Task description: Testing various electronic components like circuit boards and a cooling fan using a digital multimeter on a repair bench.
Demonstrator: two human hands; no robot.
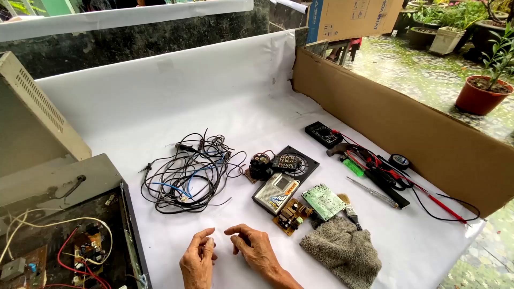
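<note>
Both hands rest low on the white surface (160, 96), the left hand (197, 262) and right hand (256, 250) close together with fingers loosely curled and holding nothing I can see. A tangle of black wires (190, 174) lies just beyond them. To the right sit a small radio (274, 191), circuit boards (323, 201) and a grey cloth (342, 249).

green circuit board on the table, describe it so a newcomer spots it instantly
Start at the white-covered table and find the grey cloth near the right hand. Just above the cloth lies the green circuit board, a small flat rectangle. The brown board touching its left side is bare copper-coloured, not green.
</note>
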